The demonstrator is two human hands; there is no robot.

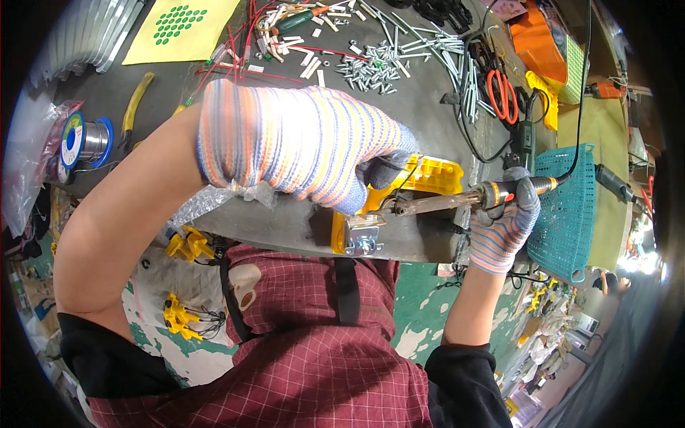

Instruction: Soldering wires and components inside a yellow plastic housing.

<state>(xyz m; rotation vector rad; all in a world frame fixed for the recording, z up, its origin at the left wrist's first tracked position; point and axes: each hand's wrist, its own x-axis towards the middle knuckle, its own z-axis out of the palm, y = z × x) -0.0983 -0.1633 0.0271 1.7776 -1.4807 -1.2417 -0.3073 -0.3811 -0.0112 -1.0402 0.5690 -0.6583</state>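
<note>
My right hand [508, 217], in a striped knit glove with grey fingertips, is closed round the handle of a soldering iron [442, 203]. The iron points left, its tip close to a yellow plastic housing [435, 175] at the table's near edge. A shiny metal bracket [362, 237] sits at the housing's near end. My left hand [321, 150], gloved alike, reaches over the housing from the left. Its thumb and fingers are drawn together beside a thin black wire [408, 180]; whatever they pinch is hidden by the glove.
Screws [371, 68], long bolts, red wires and a green-handled screwdriver [300, 20] lie at the back. A solder spool [87, 140] and yellow-handled tool [135, 107] are left. Right stand red-handled scissors [502, 96] and a teal basket [564, 214]. The iron's cord [581, 93] runs upward.
</note>
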